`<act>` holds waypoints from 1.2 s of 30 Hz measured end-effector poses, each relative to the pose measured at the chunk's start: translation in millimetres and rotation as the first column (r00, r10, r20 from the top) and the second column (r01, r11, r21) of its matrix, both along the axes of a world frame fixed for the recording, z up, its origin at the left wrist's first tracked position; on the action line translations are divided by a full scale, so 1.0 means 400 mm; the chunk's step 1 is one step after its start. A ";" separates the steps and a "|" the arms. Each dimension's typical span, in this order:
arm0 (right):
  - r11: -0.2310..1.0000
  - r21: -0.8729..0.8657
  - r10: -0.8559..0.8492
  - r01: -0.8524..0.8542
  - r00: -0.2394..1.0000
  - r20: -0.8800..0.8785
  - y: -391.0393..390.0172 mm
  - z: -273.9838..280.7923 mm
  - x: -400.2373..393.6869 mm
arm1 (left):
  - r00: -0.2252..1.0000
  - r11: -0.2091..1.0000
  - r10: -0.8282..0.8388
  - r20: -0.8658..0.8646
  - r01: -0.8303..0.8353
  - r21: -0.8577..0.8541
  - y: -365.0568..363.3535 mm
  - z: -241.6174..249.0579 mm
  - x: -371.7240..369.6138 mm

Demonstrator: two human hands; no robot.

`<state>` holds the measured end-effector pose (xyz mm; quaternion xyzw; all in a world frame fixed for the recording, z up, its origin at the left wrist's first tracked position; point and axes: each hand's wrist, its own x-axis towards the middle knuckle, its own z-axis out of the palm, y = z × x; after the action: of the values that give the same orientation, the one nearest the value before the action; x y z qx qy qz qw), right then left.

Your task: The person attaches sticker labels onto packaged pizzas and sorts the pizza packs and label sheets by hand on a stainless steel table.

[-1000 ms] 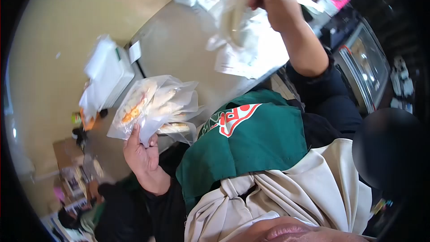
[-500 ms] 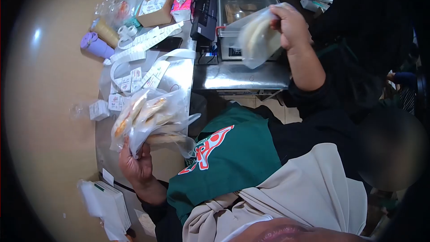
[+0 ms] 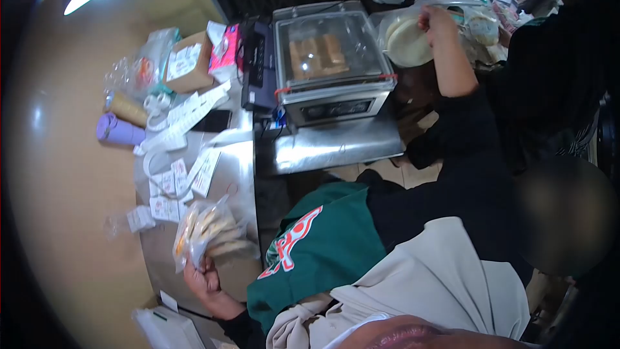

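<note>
My left hand (image 3: 203, 278) pinches the lower end of clear plastic bags (image 3: 213, 229), over the steel table at the left. Several flat pale pieces, some with orange filling at the edge, show through the plastic. My right hand (image 3: 439, 22) is stretched out to the far right, its fingers closed on a clear bag of round white flatbreads (image 3: 408, 42). That bag hangs beside the vacuum sealer (image 3: 332, 64), whose transparent lid is down over brown blocks.
Printed labels (image 3: 169, 181), a label strip, a phone (image 3: 213, 121), tape rolls and a purple bottle (image 3: 119, 130) lie on the steel table (image 3: 236, 184). A tissue box (image 3: 225, 55) and a carton of labels (image 3: 187, 61) stand behind. A dark-clothed person (image 3: 549, 84) is at the right.
My right hand has carried the flatbread bag from over the vacuum sealer to its far right side. The view has shifted. My left hand still holds its bags.
</note>
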<state>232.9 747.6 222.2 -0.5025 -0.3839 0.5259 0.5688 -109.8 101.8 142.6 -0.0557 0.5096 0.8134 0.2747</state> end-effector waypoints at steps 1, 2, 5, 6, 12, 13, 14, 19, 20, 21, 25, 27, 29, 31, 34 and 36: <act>0.999 -0.040 -0.011 0.011 1.000 0.010 0.059 -0.018 -0.006 | 1.000 1.000 0.025 0.006 -0.025 0.002 0.000 0.001 -0.001; 0.997 -0.078 -0.024 0.026 1.000 0.019 0.109 -0.034 -0.011 | 0.999 0.999 0.046 0.012 -0.046 0.007 0.002 0.001 -0.001; 0.999 -0.009 -0.032 0.032 0.999 0.026 0.225 -0.086 0.007 | 0.991 0.989 0.131 0.019 -0.129 -0.067 0.021 0.004 0.002; 0.998 0.038 -0.046 0.046 0.999 0.005 0.248 -0.109 0.019 | 0.996 0.994 0.090 0.006 -0.090 -0.059 0.012 -0.009 -0.002; 0.970 -0.153 -0.220 0.187 0.945 -0.241 0.219 -0.346 0.068 | 0.996 0.989 0.091 -0.021 -0.093 -0.116 -0.006 -0.016 -0.010; 0.944 -0.269 -0.250 0.191 0.946 -0.206 0.215 -0.407 0.089 | 0.995 0.988 0.097 -0.028 -0.100 -0.122 0.004 -0.009 -0.004; 0.916 -0.358 -0.250 0.183 0.957 -0.150 0.231 -0.511 0.125 | 0.994 0.986 0.104 -0.034 -0.108 -0.130 0.009 0.001 0.002; 0.840 -0.504 -0.273 0.201 0.959 -0.072 0.172 -0.652 0.179 | 0.995 0.987 0.101 0.011 -0.098 -0.125 0.033 0.040 0.010; 0.843 -0.504 -0.271 0.189 0.958 -0.094 0.172 -0.662 0.188 | 0.994 0.986 0.109 0.022 -0.105 -0.130 0.036 0.047 0.013; 0.845 -0.505 -0.267 0.175 0.957 -0.114 0.170 -0.674 0.194 | 0.993 0.985 0.113 0.024 -0.109 -0.130 0.036 0.052 0.015; 0.805 -0.532 -0.290 0.264 0.956 0.036 0.143 -0.640 0.180 | 0.990 0.981 0.137 0.015 -0.134 -0.142 0.007 0.045 -0.011; 0.776 -0.478 -0.319 0.411 0.910 0.264 0.113 -0.634 0.155 | 0.991 0.980 0.131 -0.015 -0.131 -0.152 -0.002 0.057 -0.006; 0.903 -0.106 -0.291 0.415 0.775 0.561 0.060 -0.607 0.121 | 0.986 0.971 0.161 -0.050 -0.168 -0.168 0.009 0.075 -0.007; 0.959 0.230 -0.281 0.166 0.671 0.686 0.003 -0.603 0.080 | 0.975 0.959 0.202 -0.092 -0.216 -0.183 0.014 0.102 -0.005; 0.809 0.523 -0.190 -0.268 0.723 0.664 -0.172 -0.492 -0.077 | 0.963 0.962 0.211 -0.168 -0.235 -0.140 -0.002 0.164 0.003; 0.641 0.530 0.064 -0.556 0.726 0.684 -0.292 -0.429 -0.172 | 0.951 0.963 0.217 -0.222 -0.245 -0.108 -0.010 0.213 0.021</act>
<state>164.0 630.6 50.5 -0.3069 -0.8009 0.2410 0.4542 -101.4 97.8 227.8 -0.0480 0.5792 0.8051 0.1184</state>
